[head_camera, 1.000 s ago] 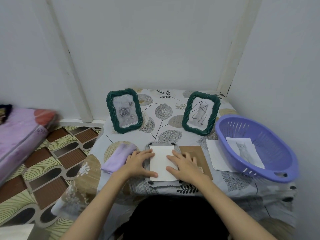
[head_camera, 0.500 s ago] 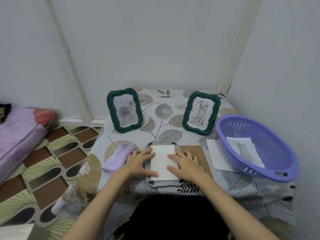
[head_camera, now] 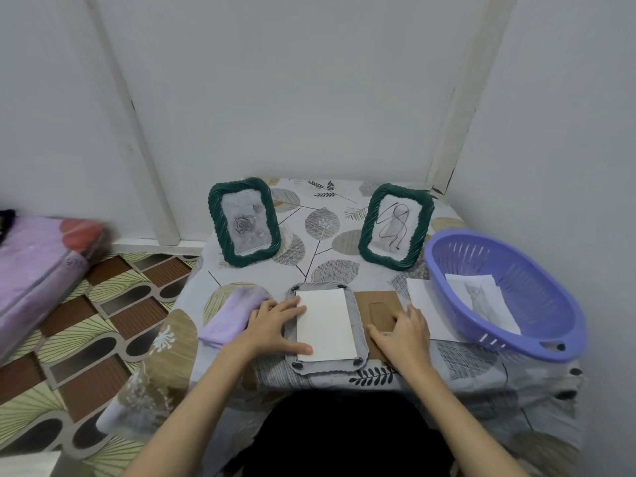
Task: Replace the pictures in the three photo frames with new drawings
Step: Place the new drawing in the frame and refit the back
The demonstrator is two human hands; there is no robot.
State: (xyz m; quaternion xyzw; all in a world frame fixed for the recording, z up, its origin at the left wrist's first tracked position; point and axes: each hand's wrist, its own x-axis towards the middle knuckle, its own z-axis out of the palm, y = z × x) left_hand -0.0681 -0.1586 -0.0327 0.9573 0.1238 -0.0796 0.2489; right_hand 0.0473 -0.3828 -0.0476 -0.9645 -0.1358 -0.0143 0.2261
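Note:
A photo frame (head_camera: 358, 311) lies face down at the table's front, with a white sheet (head_camera: 325, 325) laid in its back. My left hand (head_camera: 272, 325) rests flat on the frame's left edge, thumb on the sheet's lower corner. My right hand (head_camera: 402, 333) lies on the brown backing board (head_camera: 378, 301) just right of the frame, fingers slightly bent. Two green frames stand at the back: one with a rose picture (head_camera: 245, 222), one with a line drawing (head_camera: 395, 226). A cat drawing (head_camera: 481, 301) lies in the purple basket (head_camera: 537, 346).
A lilac cloth (head_camera: 230, 315) lies left of my left hand. A blank white paper (head_camera: 420, 304) sits partly under the basket. Walls close in behind and to the right. A pink bundle (head_camera: 41, 270) lies on the patterned floor at left.
My right hand has moved off the white sheet to the right, onto the brown backing board. My left hand has stayed on the frame's left side.

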